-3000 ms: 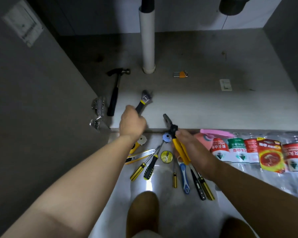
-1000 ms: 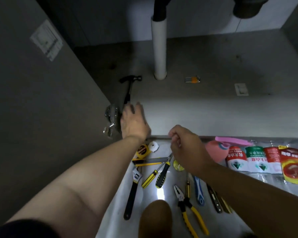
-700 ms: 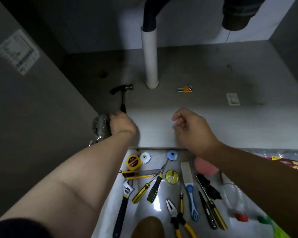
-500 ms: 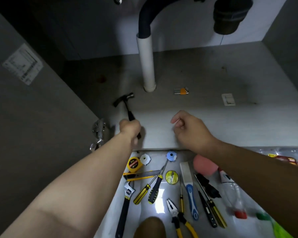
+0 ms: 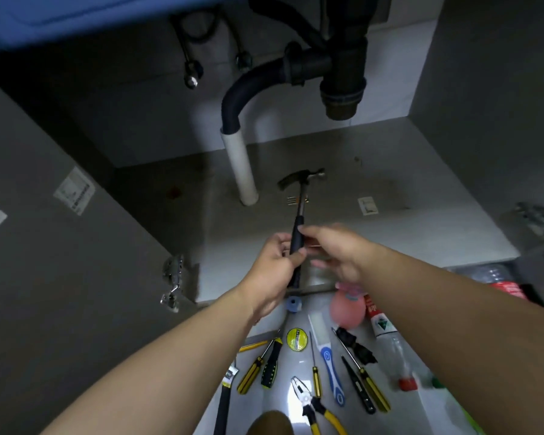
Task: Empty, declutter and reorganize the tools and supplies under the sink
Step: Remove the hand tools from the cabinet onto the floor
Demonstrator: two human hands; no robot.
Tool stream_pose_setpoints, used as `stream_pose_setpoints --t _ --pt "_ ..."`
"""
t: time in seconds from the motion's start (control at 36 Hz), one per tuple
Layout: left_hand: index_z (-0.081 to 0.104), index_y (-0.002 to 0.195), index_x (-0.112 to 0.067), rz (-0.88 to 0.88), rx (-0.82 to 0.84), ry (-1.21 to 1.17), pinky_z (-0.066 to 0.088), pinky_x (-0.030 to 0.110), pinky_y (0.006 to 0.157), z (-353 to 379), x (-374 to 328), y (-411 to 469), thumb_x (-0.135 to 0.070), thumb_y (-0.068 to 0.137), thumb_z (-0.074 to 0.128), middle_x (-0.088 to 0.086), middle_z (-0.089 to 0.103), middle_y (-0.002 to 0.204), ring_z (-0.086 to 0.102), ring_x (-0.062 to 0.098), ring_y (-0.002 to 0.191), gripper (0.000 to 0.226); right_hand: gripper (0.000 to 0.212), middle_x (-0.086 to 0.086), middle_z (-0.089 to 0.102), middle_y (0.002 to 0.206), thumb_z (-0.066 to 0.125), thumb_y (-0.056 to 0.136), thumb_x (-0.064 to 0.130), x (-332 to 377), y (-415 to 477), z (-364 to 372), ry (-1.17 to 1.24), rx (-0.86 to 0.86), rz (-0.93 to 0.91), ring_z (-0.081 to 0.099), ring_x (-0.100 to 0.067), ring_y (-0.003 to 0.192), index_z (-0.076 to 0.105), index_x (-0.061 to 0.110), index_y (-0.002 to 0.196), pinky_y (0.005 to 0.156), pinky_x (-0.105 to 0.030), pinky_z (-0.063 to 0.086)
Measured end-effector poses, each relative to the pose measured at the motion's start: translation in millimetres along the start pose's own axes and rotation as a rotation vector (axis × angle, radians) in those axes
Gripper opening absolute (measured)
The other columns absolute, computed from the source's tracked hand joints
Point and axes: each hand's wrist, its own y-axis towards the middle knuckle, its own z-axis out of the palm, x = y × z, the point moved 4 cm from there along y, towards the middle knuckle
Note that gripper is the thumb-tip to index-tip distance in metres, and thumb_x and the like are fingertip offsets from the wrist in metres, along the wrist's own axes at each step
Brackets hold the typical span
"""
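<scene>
Left hand (image 5: pixel 275 271) is closed around the black grip of the hammer (image 5: pixel 298 227), head up and lifted clear of the cabinet floor (image 5: pixel 405 221), in front of the white drain pipe (image 5: pixel 242 167). Right hand (image 5: pixel 338 251) is half open, fingertips touching the handle just above the left hand's grip; it holds nothing of its own. Step in hand looks like taking the hammer out of the cabinet to join the tools laid out on the floor (image 5: pixel 296 400) in front.

To do it well: pass it over or steady it with the right hand on the grip, not the metal shaft, since the head is heavy and will swing. Keep the head away from the pipe and the black trap (image 5: pixel 343 76) above. Lay it flat in a free gap of the row, likely left of the pliers (image 5: pixel 308 403) and screwdrivers (image 5: pixel 264 362), handle in line with the others, not on top of the yellow tape roll (image 5: pixel 296 339). The hex key set (image 5: pixel 292 200) and a small white piece (image 5: pixel 367 205) are left on the cabinet floor, so emptying is nearly done.
</scene>
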Motion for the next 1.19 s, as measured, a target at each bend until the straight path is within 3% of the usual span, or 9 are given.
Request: stream_pose_setpoints --t 0.06,0.17,0.33,0.42,0.5,0.61,0.69,1.06,1.19 --pt "0.052 0.129 -0.005 0.052 0.05 0.092 0.05 0.034 0.093 15 -5 8 -0.001 0.101 0.056 0.013 0.065 0.113 0.063 0.017 0.101 0.028 0.01 0.0 0.07 0.096 0.059 0.1 0.022 3 -2 -16 0.082 -0.028 -0.032 0.063 -0.014 0.092 0.065 0.02 0.093 0.086 -0.035 0.043" --pt "0.067 0.115 -0.007 0.151 0.103 0.157 0.049 0.015 0.079 28 -17 32 -0.011 0.101 0.061 0.003 0.071 0.1 0.065 0.006 0.088 0.016 0.017 -0.001 0.066 0.096 0.049 0.106 0.017 13 0 -44 0.284 -0.118 -0.095 0.062 -0.014 0.09 0.057 0.02 0.091 0.094 -0.039 0.046" --pt "0.07 0.114 -0.002 0.212 -0.006 0.575 0.042 0.007 0.07 21 -20 99 -0.006 0.101 0.056 0.008 0.068 0.104 0.061 0.01 0.086 0.019 0.023 -0.009 0.073 0.1 0.034 0.11 0.021 17 12 -100 0.588 -0.182 -0.095 0.076 -0.016 0.079 0.047 0.011 0.126 0.082 -0.041 0.058" --pt "0.069 0.125 -0.003 0.278 -0.007 0.87 0.047 0.021 0.093 14 -18 139 0.004 0.095 0.052 0.011 0.068 0.122 0.065 0.024 0.109 0.035 0.024 -0.011 0.071 0.094 0.036 0.11 0.022 10 26 -121 0.622 -0.262 -0.084 0.074 -0.014 0.069 0.047 0.008 0.126 0.056 -0.033 0.058" --pt "0.054 0.146 -0.012 0.282 0.026 1.017 0.034 0.029 0.118 12 -10 170 0.007 0.09 0.05 0.013 0.05 0.15 0.049 0.025 0.139 0.059 0.021 -0.01 0.066 0.087 0.038 0.11 0.024 0 38 -135 0.655 -0.341 -0.06 0.066 -0.015 0.069 0.05 0.006 0.109 0.059 -0.032 0.055" --pt "0.032 0.158 -0.019 0.302 0.057 1.245 0.016 0.029 0.125 13 8 204 -0.002 0.096 0.046 0.01 0.026 0.165 0.021 0.023 0.154 0.065 0.029 -0.004 0.063 0.064 0.038 0.11 0.025 -12 50 -141 0.599 -0.329 -0.056 0.061 -0.013 0.053 0.056 0.01 0.092 0.061 -0.031 0.058" --pt "0.03 0.159 -0.016 0.358 0.089 1.4 0.021 0.033 0.123 18 13 221 -0.01 0.101 0.042 0.008 0.022 0.167 0.016 0.025 0.155 0.06 0.026 -0.006 0.062 0.077 0.039 0.109 0.025 -23 55 -139 0.512 -0.274 -0.046 0.058 -0.019 0.066 0.06 0.01 0.103 0.066 -0.034 0.051" --pt "0.053 0.137 -0.024 0.403 0.003 1.431 0.043 0.041 0.102 13 17 207 -0.008 0.086 0.059 0.011 0.054 0.13 0.047 0.035 0.123 0.053 0.033 -0.002 0.06 0.07 0.041 0.108 0.025 -29 54 -125 0.222 -0.207 -0.099 0.054 -0.01 0.051 0.068 0.008 0.107 0.045 -0.024 0.044" --pt "0.045 0.138 -0.01 0.188 -0.133 1.201 0.047 0.04 0.099 -4 19 197 -0.014 0.082 0.07 0.017 0.06 0.127 0.056 0.04 0.119 0.061 0.028 -0.001 0.058 0.063 0.044 0.106 0.021 -28 44 -115 0.195 -0.174 -0.096 0.051 -0.009 0.046 0.068 0.007 0.103 0.04 -0.022 0.041"
